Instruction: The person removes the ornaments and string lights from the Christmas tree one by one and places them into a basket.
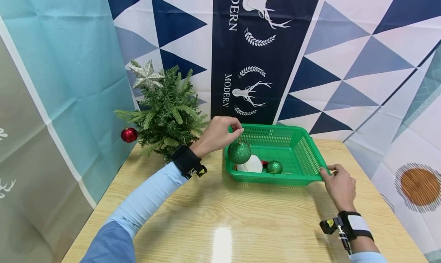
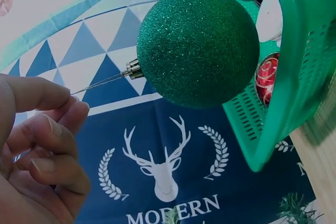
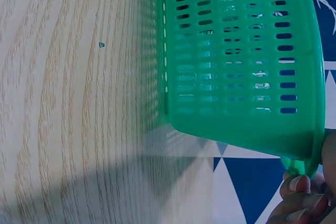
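A glittery green Christmas ball point(image 1: 239, 152) hangs by its thin string from my left hand point(image 1: 220, 133), whose thumb and index finger pinch that string. In the left wrist view the ball point(image 2: 198, 48) shows its metal cap, with the left hand point(image 2: 42, 145) beside it. It hangs over the left side of a green plastic basket point(image 1: 296, 134). My right hand point(image 1: 341, 186) grips the basket's near right corner by the rim, also seen in the right wrist view. Inside the basket lie a smaller green ball point(image 1: 274, 167), a white round object point(image 1: 251, 164) and a patterned red ball point(image 2: 266, 80).
Left of the basket stands a small artificial Christmas tree point(image 1: 169, 113) topped by a silver star point(image 1: 147, 76). One red ball point(image 1: 129, 134) hangs on its left side. Everything rests on a wooden table point(image 1: 220, 213) before patterned curtains point(image 1: 255, 64).
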